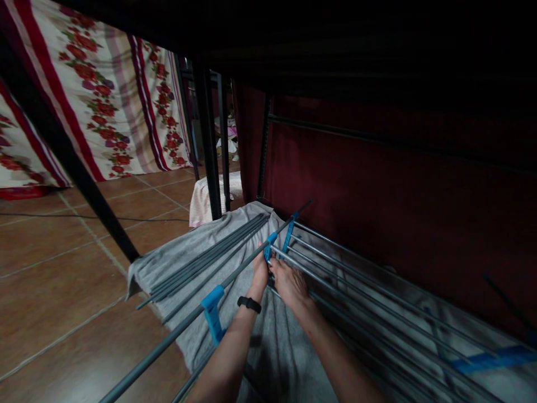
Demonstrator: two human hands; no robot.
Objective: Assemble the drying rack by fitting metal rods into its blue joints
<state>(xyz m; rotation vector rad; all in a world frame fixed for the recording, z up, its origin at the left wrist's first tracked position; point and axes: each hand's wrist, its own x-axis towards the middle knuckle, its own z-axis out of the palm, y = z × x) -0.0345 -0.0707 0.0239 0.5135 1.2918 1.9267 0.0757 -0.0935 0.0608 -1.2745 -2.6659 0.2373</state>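
A long grey tube (176, 330) runs diagonally, with blue plastic connectors along it. My left hand (260, 271), wearing a black wristband (249, 304), is closed around the middle blue connector (268, 249). My right hand (289, 280) is pinched close beside it, at what looks like the end of a thin metal tube; the fingers partly hide it. A nearer blue connector (213, 313) hangs from the long tube, and a farther blue connector (288, 232) sits near its far end. Several thin metal tubes (361, 280) stretch right from the connectors.
Several loose grey tubes (210, 257) lie on a grey cloth (146, 268). Black metal posts (210, 145) and a dark frame overhead surround the space. A maroon panel (377, 190) stands behind. Tiled floor (62, 313) and a floral curtain (100, 101) are at left.
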